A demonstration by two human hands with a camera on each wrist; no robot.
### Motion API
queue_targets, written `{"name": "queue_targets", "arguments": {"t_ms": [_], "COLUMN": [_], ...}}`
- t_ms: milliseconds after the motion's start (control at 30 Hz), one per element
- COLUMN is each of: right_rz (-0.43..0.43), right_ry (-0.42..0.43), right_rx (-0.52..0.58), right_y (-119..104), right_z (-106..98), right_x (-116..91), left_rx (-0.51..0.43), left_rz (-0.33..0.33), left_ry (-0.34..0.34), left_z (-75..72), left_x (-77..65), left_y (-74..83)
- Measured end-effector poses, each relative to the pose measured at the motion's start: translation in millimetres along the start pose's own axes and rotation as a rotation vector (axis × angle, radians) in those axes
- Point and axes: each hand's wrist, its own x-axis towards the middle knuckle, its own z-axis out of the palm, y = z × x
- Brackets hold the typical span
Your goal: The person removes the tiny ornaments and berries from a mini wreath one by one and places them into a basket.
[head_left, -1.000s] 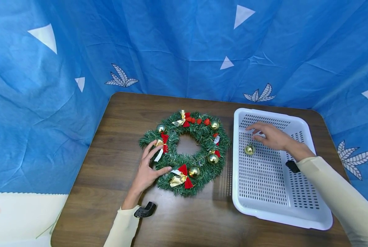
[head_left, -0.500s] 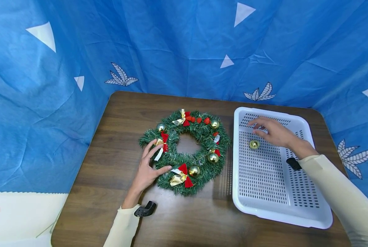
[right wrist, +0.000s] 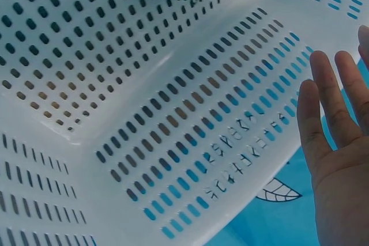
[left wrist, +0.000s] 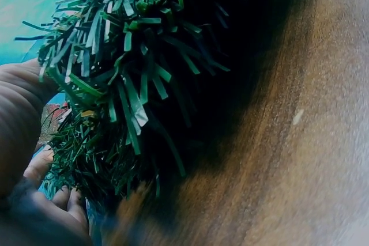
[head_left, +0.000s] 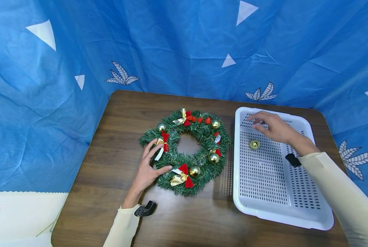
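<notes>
A green Christmas wreath (head_left: 202, 187) lies on the table, decked with red and gold bows (head_left: 180, 178), gold balls (head_left: 195, 171) and red berries. My left hand (head_left: 145, 175) rests on its lower left side, thumb and fingers spread and touching the greenery; the left wrist view shows the wreath (left wrist: 132, 84) close up. My right hand (head_left: 273, 128) hovers over the white basket (head_left: 237, 171), fingers lightly bent and holding nothing. Below its fingertips, on the basket floor, sits a small gold ball ornament (head_left: 255, 144) with a pale yellow ring around it, partly seen in the right wrist view.
The perforated basket has raised walls and stands on the right of the brown wooden table (head_left: 110, 137), with the wreath to its left. Blue cloth (head_left: 171, 51) hangs behind the table and at both sides.
The gold ball ornament has shifted slightly right and away from me in the basket, then stayed there. My right hand has moved slightly right and away from me. The left hand stays put.
</notes>
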Motion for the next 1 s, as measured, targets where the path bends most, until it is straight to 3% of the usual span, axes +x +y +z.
{"name": "queue_targets", "arguments": {"t_ms": [667, 1000], "right_rz": [-0.031, -0.116], "right_ry": [0.048, 0.038], "right_rx": [0.000, 0.019], "right_y": [-9, -24], "right_z": [-11, -13], "right_x": [10, 25], "left_rx": [0.016, 0.003], "left_rz": [0.021, 0.014], "left_ry": [0.002, 0.004], "left_z": [1.2, 1.6], "left_x": [0.9, 1.7], "left_y": [-2.6, -4.1]}}
